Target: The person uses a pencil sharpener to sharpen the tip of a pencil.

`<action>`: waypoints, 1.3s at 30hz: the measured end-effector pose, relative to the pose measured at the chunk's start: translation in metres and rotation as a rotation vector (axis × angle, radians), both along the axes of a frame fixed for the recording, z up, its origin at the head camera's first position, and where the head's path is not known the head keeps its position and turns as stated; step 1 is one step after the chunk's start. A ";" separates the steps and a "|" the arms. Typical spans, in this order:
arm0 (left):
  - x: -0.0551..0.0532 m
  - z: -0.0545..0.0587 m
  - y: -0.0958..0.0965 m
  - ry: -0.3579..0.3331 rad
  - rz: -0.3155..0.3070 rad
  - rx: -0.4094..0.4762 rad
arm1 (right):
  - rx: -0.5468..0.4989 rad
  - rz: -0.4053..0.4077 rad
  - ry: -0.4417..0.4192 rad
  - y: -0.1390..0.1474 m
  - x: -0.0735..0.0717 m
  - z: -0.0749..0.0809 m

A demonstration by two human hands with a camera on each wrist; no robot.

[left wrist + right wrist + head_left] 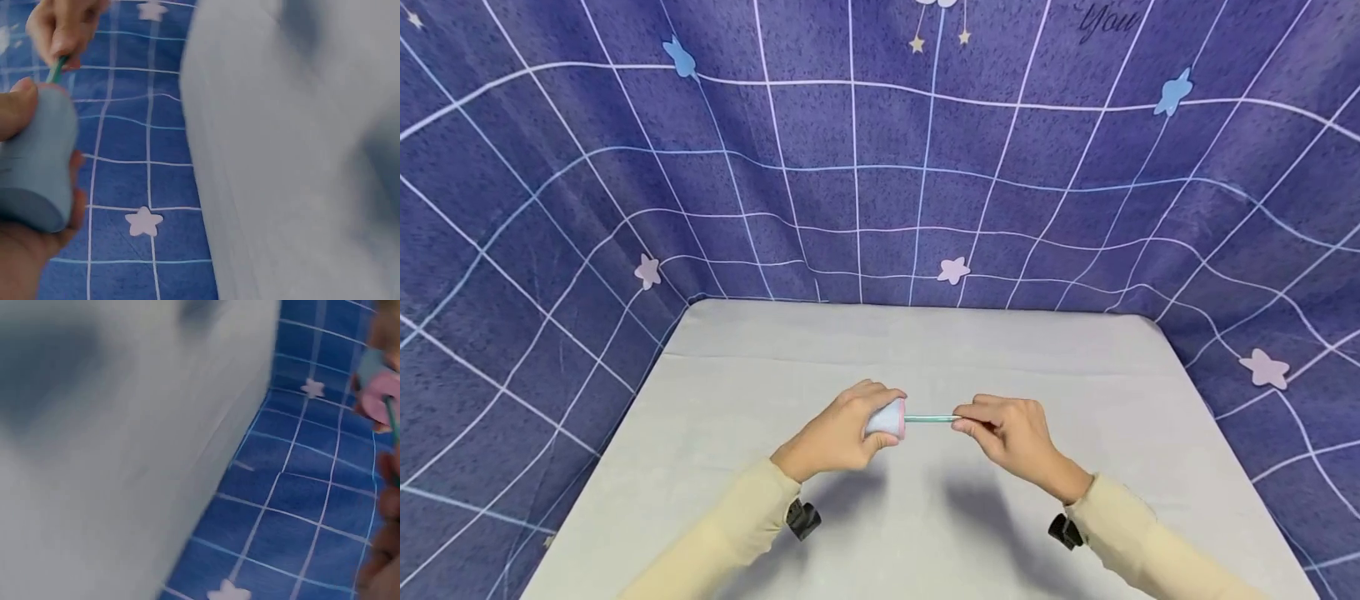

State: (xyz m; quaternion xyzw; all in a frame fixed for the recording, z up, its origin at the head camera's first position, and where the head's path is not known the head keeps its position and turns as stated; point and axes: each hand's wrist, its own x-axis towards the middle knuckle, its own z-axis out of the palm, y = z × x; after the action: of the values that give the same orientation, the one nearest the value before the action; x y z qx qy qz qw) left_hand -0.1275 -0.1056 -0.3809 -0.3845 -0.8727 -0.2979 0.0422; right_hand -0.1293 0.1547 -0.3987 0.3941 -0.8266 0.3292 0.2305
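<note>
My left hand [838, 433] grips a light blue pencil sharpener [886, 419] above the table, thumb on the near side and fingers over the far side. Its body narrows at the waist in the left wrist view, with the rounded base towards the palm. A pink end [379, 394] with a hole in the middle faces my right hand [1018, 435]. That hand pinches a thin green pencil [928, 418] between thumb and fingers. The pencil lies level in the head view, one end in the hole, the other hidden inside my right hand.
A white-covered table [760, 367] spreads below both hands, with their shadows on it. Behind and at the sides hangs a blue-purple curtain [820, 200] with grid lines and stars. Black wrist cameras [803, 518] are strapped at the cream sleeves [730, 517].
</note>
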 end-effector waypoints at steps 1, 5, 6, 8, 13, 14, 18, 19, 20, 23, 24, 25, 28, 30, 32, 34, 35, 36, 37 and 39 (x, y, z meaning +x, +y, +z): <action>0.001 -0.002 0.000 0.067 -0.005 -0.029 | -0.015 0.033 -0.189 0.002 -0.001 0.000; 0.002 -0.010 0.002 0.325 -0.056 -0.111 | -0.085 0.137 -0.826 0.008 -0.008 0.004; 0.002 -0.011 0.002 0.377 -0.069 -0.126 | -0.093 0.161 -0.944 0.009 -0.010 0.004; 0.003 -0.013 0.002 0.463 -0.091 -0.150 | -0.091 0.193 -1.098 0.012 -0.013 0.004; 0.003 -0.016 0.005 0.509 -0.066 -0.179 | -0.073 0.180 -1.135 0.014 -0.015 0.002; 0.003 -0.016 0.005 0.493 -0.047 -0.177 | -0.069 0.163 -1.080 0.013 -0.015 0.002; 0.002 -0.014 0.009 0.382 0.025 -0.152 | -0.052 0.035 -0.809 0.011 -0.012 -0.001; 0.002 -0.013 0.010 0.354 0.039 -0.143 | -0.048 0.000 -0.742 0.011 -0.011 -0.001; 0.001 -0.012 0.010 0.323 0.048 -0.136 | -0.046 -0.032 -0.686 0.011 -0.009 -0.002; -0.002 -0.007 0.009 0.228 0.069 -0.111 | -0.048 -0.095 -0.529 0.010 -0.005 -0.005; -0.003 -0.005 0.009 0.194 0.073 -0.102 | -0.050 -0.104 -0.467 0.009 -0.004 -0.006; -0.005 -0.004 0.008 0.160 0.080 -0.096 | -0.054 -0.105 -0.388 0.008 -0.004 -0.009; -0.008 -0.001 0.004 0.038 0.093 -0.078 | -0.058 -0.098 -0.140 0.005 -0.006 -0.015; -0.009 0.001 0.001 -0.027 0.100 -0.062 | -0.046 -0.100 -0.005 0.003 -0.007 -0.018; -0.009 0.003 -0.001 -0.091 0.105 -0.036 | -0.032 -0.106 0.083 0.002 -0.008 -0.019; -0.010 0.005 -0.003 -0.131 0.098 0.004 | -0.020 -0.112 0.133 0.002 -0.008 -0.019; -0.010 0.006 -0.004 -0.146 0.093 0.023 | -0.012 -0.121 0.150 0.002 -0.008 -0.020; -0.010 0.007 -0.005 -0.165 0.091 0.044 | -0.009 -0.128 0.169 0.002 -0.009 -0.020; -0.011 0.007 -0.005 -0.182 0.094 0.065 | -0.006 -0.138 0.182 0.002 -0.009 -0.020; -0.013 0.009 -0.005 -0.203 0.101 0.102 | -0.007 -0.154 0.196 0.002 -0.009 -0.020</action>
State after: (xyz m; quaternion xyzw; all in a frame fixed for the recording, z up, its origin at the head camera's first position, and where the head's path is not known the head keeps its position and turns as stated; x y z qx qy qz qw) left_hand -0.1401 -0.1108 -0.3724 -0.3054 -0.8744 -0.3767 -0.0121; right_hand -0.1382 0.1566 -0.4190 0.3591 -0.8267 0.2731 0.3362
